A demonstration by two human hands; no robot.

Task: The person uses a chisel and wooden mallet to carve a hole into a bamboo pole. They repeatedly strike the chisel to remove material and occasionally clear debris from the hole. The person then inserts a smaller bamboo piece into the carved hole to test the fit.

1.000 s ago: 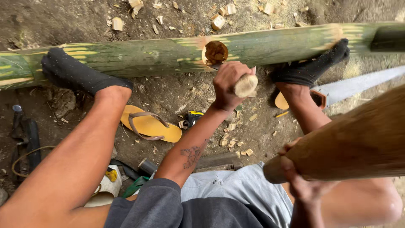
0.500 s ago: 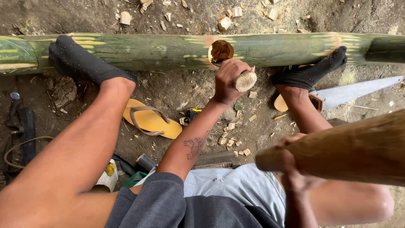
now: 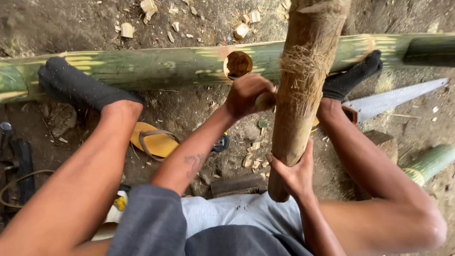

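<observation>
The long green bamboo pole [image 3: 156, 66] lies across the bare earth ground [image 3: 71, 23] in front of me, pinned under both my feet in black socks, the left foot [image 3: 78, 85] toward the pole's left end and the right foot [image 3: 353, 76] further right. A round hole [image 3: 238, 64] is already cut through its upper wall about midway between my feet, with pale raw edges, and as far as I can judge it is roughly shaped but not finished, since the tool is right at its rim. My left hand [image 3: 249, 95] is closed tight around the rounded wooden handle of a chisel-like tool [image 3: 264, 100], just below the hole; the blade itself is hidden, so I cannot tell how deep it sits. My right hand [image 3: 296, 173] is wrapped around the lower end of a thick, rough wooden club [image 3: 303, 90], which stands raised and nearly upright between me and the pole, its middle frayed and fibrous from use. So the opening is made, and the trimming of it looks to be what remains. Pale wood chips [image 3: 253, 159] lie scattered on the ground below the hole, and more chips [image 3: 147, 7] beyond the pole. A yellow flip-flop sandal [image 3: 154, 142] rests between my left leg and left forearm. A handsaw with a bare steel blade [image 3: 393, 99] lies to the right beside my right foot, and a short cut piece of green bamboo [image 3: 431, 163] sits near the right edge.
</observation>
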